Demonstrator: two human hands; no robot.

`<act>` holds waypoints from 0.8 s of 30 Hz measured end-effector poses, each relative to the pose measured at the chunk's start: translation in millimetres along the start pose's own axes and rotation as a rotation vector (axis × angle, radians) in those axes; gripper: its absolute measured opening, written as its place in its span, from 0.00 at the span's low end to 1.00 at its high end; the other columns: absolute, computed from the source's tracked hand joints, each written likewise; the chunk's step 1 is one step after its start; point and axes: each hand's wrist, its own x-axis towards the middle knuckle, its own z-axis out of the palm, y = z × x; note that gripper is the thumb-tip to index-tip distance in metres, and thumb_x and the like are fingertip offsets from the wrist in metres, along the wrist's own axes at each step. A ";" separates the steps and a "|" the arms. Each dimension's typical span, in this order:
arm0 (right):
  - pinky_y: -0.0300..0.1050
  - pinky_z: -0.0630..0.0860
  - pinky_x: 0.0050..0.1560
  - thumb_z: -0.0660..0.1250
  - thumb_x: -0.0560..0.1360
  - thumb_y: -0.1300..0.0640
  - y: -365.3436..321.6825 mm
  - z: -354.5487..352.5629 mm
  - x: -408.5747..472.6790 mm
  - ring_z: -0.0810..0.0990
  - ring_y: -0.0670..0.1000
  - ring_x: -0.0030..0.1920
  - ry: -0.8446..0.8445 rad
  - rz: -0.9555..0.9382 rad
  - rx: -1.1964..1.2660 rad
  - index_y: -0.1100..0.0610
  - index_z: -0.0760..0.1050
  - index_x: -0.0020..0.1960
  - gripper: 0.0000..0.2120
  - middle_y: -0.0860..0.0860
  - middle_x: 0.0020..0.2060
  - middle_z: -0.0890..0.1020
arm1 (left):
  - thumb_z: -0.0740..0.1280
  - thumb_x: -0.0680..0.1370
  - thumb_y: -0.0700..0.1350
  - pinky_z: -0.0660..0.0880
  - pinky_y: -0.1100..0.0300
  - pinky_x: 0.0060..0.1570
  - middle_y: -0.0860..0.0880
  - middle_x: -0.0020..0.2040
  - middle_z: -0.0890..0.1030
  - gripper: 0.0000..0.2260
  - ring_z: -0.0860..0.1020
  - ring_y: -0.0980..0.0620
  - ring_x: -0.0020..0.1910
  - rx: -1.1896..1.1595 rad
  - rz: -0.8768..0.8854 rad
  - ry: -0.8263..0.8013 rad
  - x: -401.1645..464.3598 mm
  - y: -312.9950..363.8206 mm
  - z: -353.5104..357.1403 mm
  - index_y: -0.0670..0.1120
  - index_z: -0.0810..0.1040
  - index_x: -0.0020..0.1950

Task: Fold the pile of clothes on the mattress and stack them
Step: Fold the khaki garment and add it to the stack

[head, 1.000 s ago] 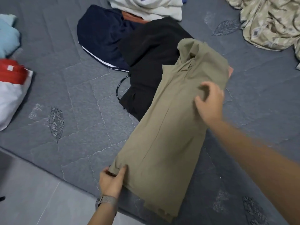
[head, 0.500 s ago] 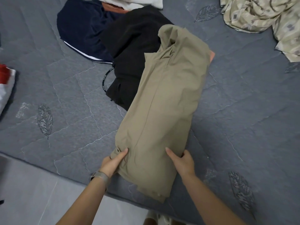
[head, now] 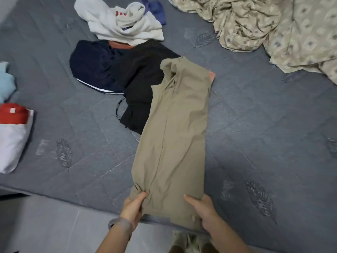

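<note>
While left hand (head: pixel 134 207) and right hand (head: pixel 204 209) pinch the khaki garment (head: pixel 175 134) hem, far collar end, overlapping black clothing (head: pixel 140 88), may snag and unfold

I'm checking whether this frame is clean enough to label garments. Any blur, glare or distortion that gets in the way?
Head view: light is soft and even, no glare, only faint shadows under the olive garment. The patterned sheet and white garment at the top look motion-smeared. Wide-angle bending curves the mattress edge. Both hands, left and right, are fairly sharp.
</note>
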 end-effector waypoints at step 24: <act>0.44 0.66 0.34 0.64 0.70 0.68 -67.6 -107.1 -191.0 0.73 0.55 0.34 0.102 -0.071 0.203 0.59 0.75 0.49 0.10 0.61 0.34 0.79 | 0.71 0.71 0.30 0.74 0.58 0.19 0.33 0.55 0.79 0.22 0.78 0.42 0.39 0.047 -0.077 0.024 -203.5 17.5 35.7 0.29 0.71 0.64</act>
